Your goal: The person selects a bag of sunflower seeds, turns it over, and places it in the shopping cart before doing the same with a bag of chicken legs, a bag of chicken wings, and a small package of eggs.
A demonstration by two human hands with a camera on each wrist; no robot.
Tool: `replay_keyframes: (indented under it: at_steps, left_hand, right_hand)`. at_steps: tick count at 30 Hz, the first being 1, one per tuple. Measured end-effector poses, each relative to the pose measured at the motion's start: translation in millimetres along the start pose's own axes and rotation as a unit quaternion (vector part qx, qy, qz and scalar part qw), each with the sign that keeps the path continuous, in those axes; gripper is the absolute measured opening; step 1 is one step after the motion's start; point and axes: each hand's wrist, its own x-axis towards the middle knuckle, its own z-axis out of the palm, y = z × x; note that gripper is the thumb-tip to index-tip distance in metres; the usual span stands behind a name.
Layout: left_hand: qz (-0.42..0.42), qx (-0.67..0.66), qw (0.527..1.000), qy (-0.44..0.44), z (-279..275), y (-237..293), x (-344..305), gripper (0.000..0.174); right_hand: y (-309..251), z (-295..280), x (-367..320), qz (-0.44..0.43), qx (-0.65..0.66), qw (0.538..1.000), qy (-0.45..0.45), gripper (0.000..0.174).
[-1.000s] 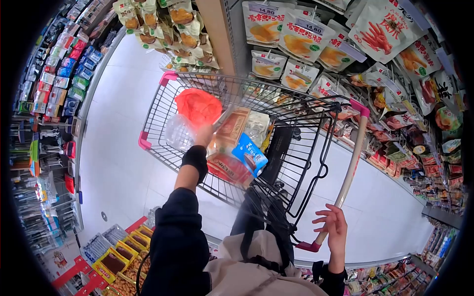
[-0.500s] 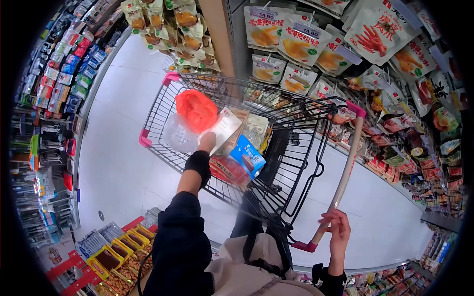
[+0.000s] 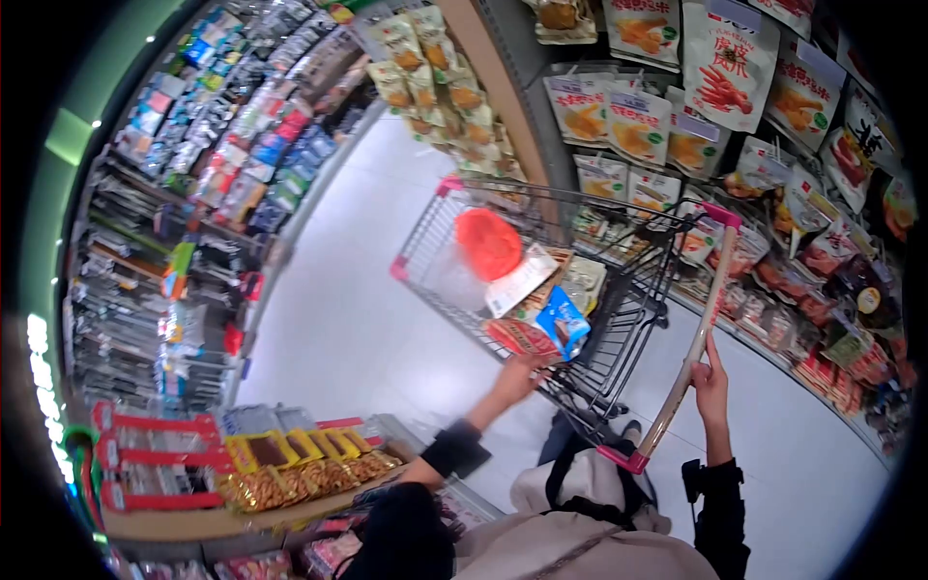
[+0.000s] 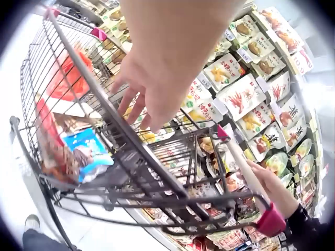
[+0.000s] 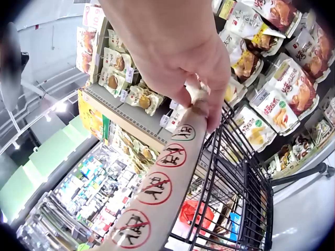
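Packed shelves [image 5: 128, 111] flank pale floor [image 3: 338, 280] while right fingers [image 5: 216, 107] grip the cart handle [image 3: 688, 362], left fingers [image 4: 137, 108] hanging loose.

In a black wire cart [image 4: 146, 150] (pink-cornered), a red bag [image 3: 489, 246], white packet [image 3: 523, 280], blue pouch [image 3: 563, 322]

The cart [image 4: 138, 141] is of black wire, with pink corners [image 3: 398, 268], and it stands upright on the pale floor [image 3: 338, 290]. Its handle [image 5: 166, 168] is long and pale, printed with round signs [image 5: 155, 188]. In the cart lie a crumpled red bag [image 3: 488, 244], a white pack [image 3: 523, 280] slanting just beside it, a red pack [image 3: 520, 336] and, next to this one, a blue pouch [image 3: 564, 324].
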Motion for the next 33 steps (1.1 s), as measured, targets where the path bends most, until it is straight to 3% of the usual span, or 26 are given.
replay_keyframes:
  at_steps: [3, 4, 7, 10, 13, 17, 20, 21, 30, 33]
  left_hand:
    - [0.027, 0.109, 0.993, 0.031, 48, 8, -34, 0.020]
    - [-0.023, 0.115, 0.993, 0.008, 51, 12, -33, 0.018]
    - [0.003, 0.115, 0.989, 0.093, 62, 25, -42, 0.019]
    - [0.025, 0.095, 0.988, 0.123, 54, 32, -43, 0.021]
    - [0.008, 0.056, 0.990, 0.130, 53, 27, -47, 0.026]
    - [0.001, 0.082, 0.987, 0.138, 45, 10, -37, 0.021]
    - [-0.006, 0.064, 0.988, 0.140, 55, -8, -31, 0.020]
    - [-0.025, 0.062, 0.984, 0.164, 48, -25, -31, 0.018]
    - [-0.009, 0.026, 0.985, 0.169, 6, -58, -18, 0.014]
    - [-0.019, 0.012, 0.986, 0.165, -7, -70, -11, 0.013]
  right_hand:
    - [5, -2, 16, -0.148, -0.106, 0.983, -0.021, 0.041]
    - [1, 0, 17, -0.141, -0.139, 0.980, -0.019, 0.039]
    - [-19, -1, 17, -0.101, -0.146, 0.983, -0.048, 0.034]
    - [-14, 4, 33, -0.168, -0.153, 0.973, -0.035, 0.030]
    - [-23, 6, 48, -0.167, -0.196, 0.964, -0.070, 0.027]
    - [-49, 16, 54, -0.123, -0.347, 0.927, -0.077, 0.027]
    - [-51, 22, 64, -0.106, -0.354, 0.925, -0.086, 0.027]
    - [-46, 37, 75, -0.139, -0.367, 0.915, -0.087, 0.027]
    - [-71, 86, 104, -0.101, -0.389, 0.910, -0.107, 0.022]
    - [-75, 105, 113, -0.126, -0.365, 0.918, -0.092, 0.021]
